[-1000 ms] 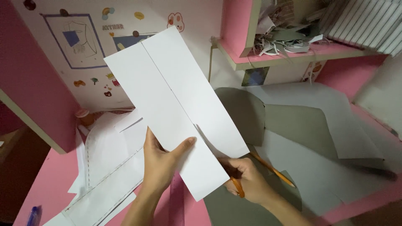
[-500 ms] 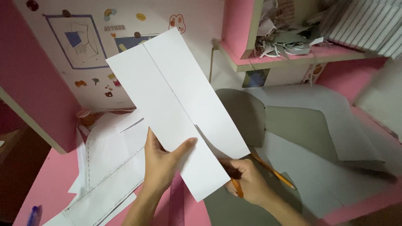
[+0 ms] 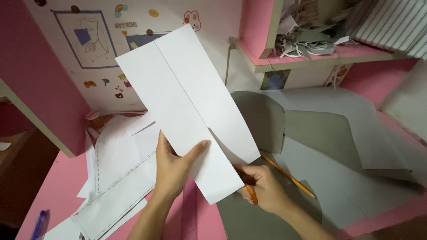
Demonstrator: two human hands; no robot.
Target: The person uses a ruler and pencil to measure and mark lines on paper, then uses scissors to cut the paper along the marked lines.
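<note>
Far left, a blue pen (image 3: 39, 223) lies at the edge of the pink counter (image 3: 53, 195), close enough to the rim to roll off if nudged. Beside it, loose white paper offcuts (image 3: 118, 178) lie overlapped; they could slide under a forearm.

The left hand (image 3: 171, 171) holds the long white paper sheet with a centre line (image 3: 187, 111) up off the counter, thumb on its face, fingers (image 3: 161, 144) closed behind its left edge. The hold sits low, so the tall upper part can flop or crease.

The right hand (image 3: 264, 189) is clenched around orange-handled scissors (image 3: 275, 175) at the sheet's lower right edge; the blades are hidden behind the paper. A cut there risks wandering off line, or nicking the left thumb nearby.

Right, grey card pieces (image 3: 320, 133) lie over the counter, able to snag the scissors.
</note>
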